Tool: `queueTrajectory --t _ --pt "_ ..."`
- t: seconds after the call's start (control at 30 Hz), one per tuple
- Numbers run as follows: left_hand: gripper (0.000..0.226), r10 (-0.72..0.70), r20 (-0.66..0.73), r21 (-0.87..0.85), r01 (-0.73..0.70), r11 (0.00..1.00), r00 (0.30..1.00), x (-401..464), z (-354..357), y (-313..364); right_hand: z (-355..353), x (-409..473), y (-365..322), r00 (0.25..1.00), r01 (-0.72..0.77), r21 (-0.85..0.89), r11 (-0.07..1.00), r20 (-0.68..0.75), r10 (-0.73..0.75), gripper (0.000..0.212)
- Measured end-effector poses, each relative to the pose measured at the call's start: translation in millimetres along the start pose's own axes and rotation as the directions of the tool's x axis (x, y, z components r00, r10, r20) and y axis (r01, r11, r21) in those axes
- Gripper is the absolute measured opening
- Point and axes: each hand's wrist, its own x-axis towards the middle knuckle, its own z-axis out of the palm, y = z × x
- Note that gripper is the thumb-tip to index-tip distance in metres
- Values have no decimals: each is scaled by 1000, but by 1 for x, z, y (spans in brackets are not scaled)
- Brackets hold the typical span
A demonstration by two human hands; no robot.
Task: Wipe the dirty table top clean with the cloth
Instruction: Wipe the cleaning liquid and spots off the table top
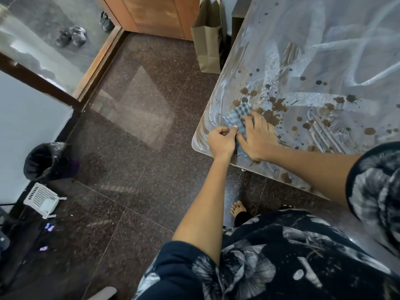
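The grey table top fills the upper right of the head view, smeared with whitish streaks and dotted with brown stains near its left corner. A blue-and-white checked cloth lies crumpled on that corner. My left hand pinches the cloth's near edge at the table's rim, fingers curled. My right hand lies over the cloth with fingers bent onto it, covering its right part.
Two brown paper bags stand on the floor against the table's far left edge. A black bin bag and a white perforated box sit by the left wall. Dark speckled floor spreads to the left; my bare foot is under the table edge.
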Motion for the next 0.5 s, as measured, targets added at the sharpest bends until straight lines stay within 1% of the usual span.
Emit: queueTrajectory --t 0.1,0.2,0.33,0.4,0.43,0.5 --pt "18 -6 -20 -6 6 1000 1000 -2 -1 1 2 2 0 999 0 -41 999 42 2 60" --pt "18 -16 -23 -16 16 1000 1000 -5 -2 2 6 5 2 995 27 -113 993 95 -16 62" --pt "18 -7 -28 -3 7 1000 1000 -6 -5 1 11 6 3 993 81 -174 981 101 -64 66" --pt "22 10 -40 7 -10 1000 999 -8 -6 2 11 7 3 991 110 -201 973 97 -92 68" --pt "28 9 -52 14 -8 1000 999 -9 -6 2 11 7 3 989 129 -221 967 97 -110 69" --pt "40 -38 -110 19 40 999 993 -13 -7 3 12 7 1 980 190 -266 945 107 -167 69"
